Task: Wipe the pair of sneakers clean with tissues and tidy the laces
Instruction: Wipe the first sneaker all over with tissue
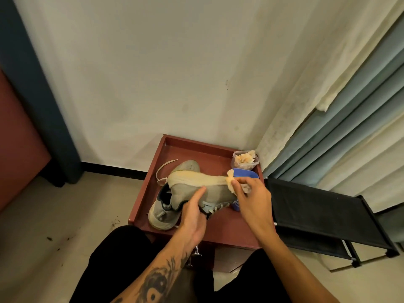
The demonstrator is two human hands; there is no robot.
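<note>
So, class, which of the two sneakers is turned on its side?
The sneaker gripped by the left hand: its pale sole faces the wall while the right hand holds a tissue at its toe. The other sneaker rests upright on the tray.

Dim, yellowish indoor light washes the pale wall [153,73] and lays soft shadows beneath the sneaker [218,193] on the red table [229,228]; the wide lens slants the curtain [360,119] at the right edge, the left side sits darker, and fine detail looks slightly soft throughout
</note>
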